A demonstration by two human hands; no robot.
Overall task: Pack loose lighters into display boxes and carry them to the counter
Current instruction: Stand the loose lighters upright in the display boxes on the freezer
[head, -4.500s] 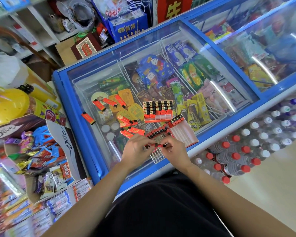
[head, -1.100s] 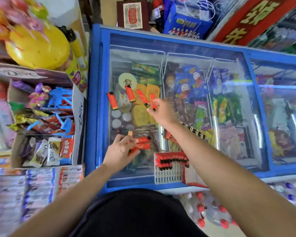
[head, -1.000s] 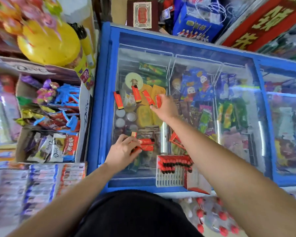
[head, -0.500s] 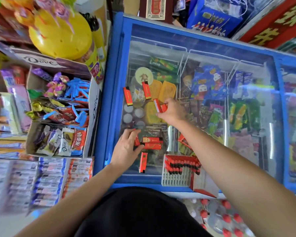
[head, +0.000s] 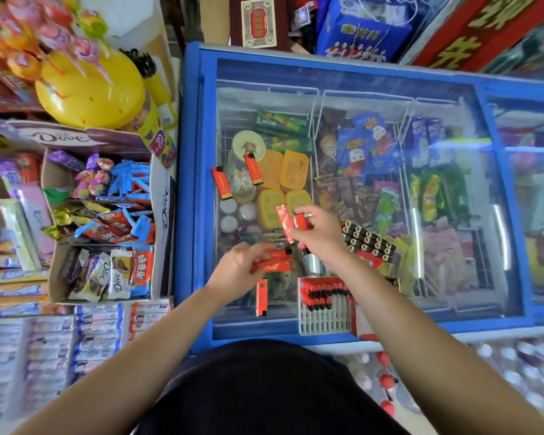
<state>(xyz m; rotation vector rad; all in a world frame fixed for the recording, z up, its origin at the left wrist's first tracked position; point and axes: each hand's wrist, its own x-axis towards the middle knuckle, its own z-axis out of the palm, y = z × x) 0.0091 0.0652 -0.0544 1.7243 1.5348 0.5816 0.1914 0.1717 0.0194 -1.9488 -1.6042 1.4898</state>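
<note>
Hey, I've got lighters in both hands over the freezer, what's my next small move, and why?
Probably lower the right hand to the white tray and slot in its two lighters. The tray's near slots look empty, the left hand grips more lighters, and three loose lighters lie on the freezer glass.
</note>
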